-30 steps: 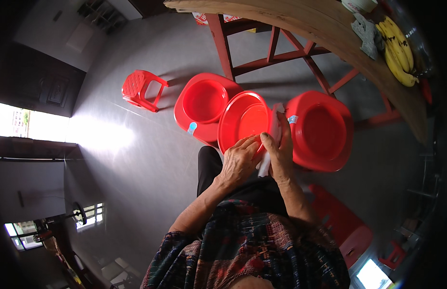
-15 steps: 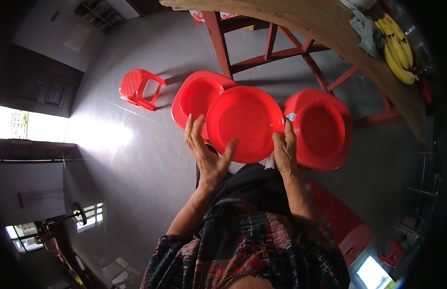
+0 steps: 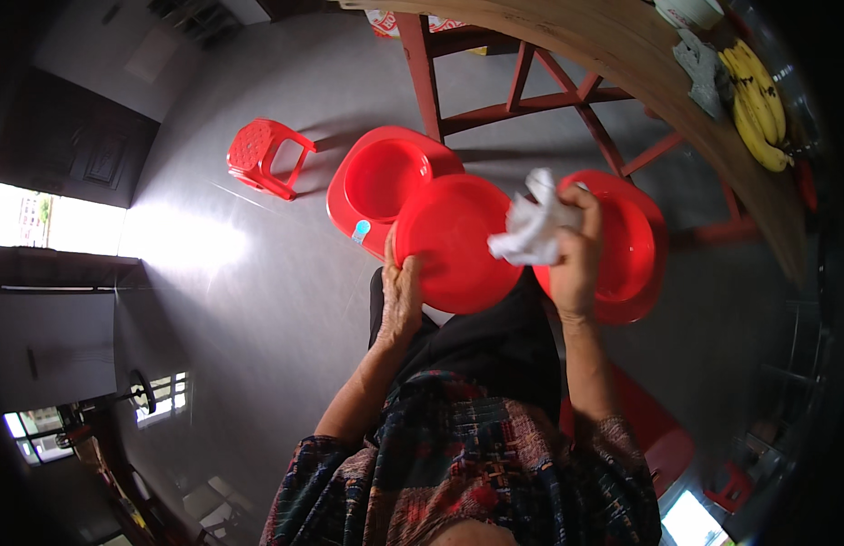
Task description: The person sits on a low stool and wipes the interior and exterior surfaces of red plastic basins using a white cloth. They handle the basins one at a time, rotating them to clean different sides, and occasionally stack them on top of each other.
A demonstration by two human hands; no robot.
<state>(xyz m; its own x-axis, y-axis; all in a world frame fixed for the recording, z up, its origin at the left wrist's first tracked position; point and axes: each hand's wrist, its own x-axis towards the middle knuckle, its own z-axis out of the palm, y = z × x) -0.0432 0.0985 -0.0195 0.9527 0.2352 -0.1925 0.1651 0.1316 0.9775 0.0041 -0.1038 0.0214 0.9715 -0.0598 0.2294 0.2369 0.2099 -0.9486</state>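
A round, shallow red plastic basin [image 3: 460, 250] is held in front of my body, over my lap. My left hand [image 3: 403, 296] grips its left rim, thumb on the inner side and the fingers partly hidden behind. In my right hand [image 3: 578, 250] is a crumpled white cloth [image 3: 534, 218], bunched in the fingers above the basin's right rim and a little blurred by motion. Another red basin [image 3: 384, 179] rests on a red plastic stool [image 3: 347, 218] beyond my left hand. Behind my right hand, a further red basin [image 3: 629, 247] sits on a second red stool [image 3: 656, 214].
A small red stool [image 3: 267, 156] stands on the grey floor at the far left. A wooden table [image 3: 613, 68] with red legs curves across the upper right, bearing bananas [image 3: 757, 105], a grey cloth [image 3: 701, 71] and a white bowl [image 3: 690, 11]. A red chair [image 3: 654, 437] is behind my right arm.
My left hand has closed on the basin's left rim. My right hand has let go of the right rim and lifted the white cloth above it. The basin has shifted slightly.
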